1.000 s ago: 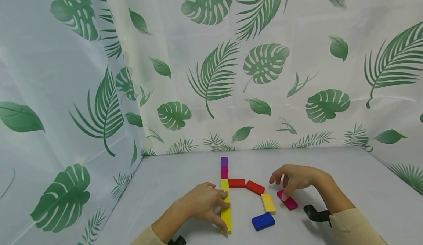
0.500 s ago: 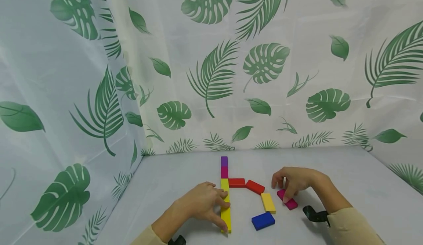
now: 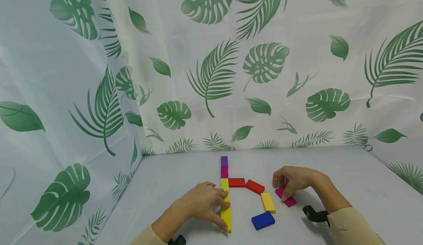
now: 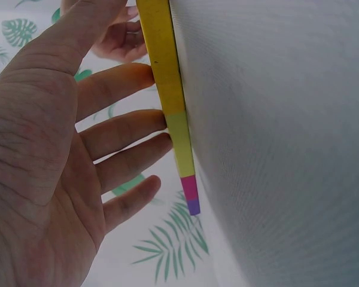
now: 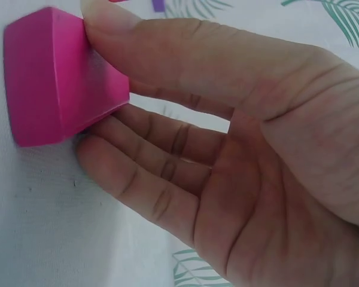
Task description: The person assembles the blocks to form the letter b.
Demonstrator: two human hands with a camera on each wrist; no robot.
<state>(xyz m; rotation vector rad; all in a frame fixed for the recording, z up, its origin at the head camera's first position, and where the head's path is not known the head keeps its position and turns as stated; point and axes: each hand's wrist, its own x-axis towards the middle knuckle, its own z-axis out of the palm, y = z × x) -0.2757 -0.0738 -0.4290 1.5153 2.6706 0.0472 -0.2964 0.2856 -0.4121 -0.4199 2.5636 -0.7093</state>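
Note:
My left hand (image 3: 202, 202) rests against a straight row of flat blocks, fairly straight fingertips touching the yellow blocks (image 3: 226, 217) and the thumb at the near end. In the left wrist view this row has a darker yellow block (image 4: 166, 66), a lighter yellow block (image 4: 180, 143), then magenta and purple ones. To the right, my right hand (image 3: 299, 178) pinches a magenta block (image 3: 290, 202) between thumb and fingers. The right wrist view shows the thumb over this magenta block (image 5: 33, 84) and fingertips against its other side, close to the table.
From the row, two red blocks (image 3: 236, 182), a pale yellow block (image 3: 268, 202) and a blue block (image 3: 263, 220) curve round to the right. A magenta block (image 3: 224, 172) and a purple block (image 3: 224, 161) top the row. Leaf-printed curtains (image 3: 224, 127) stand behind the white table.
My right fingers have curled in and closed on the magenta block, which has shifted slightly left and away from me. The left hand and other blocks have stayed put.

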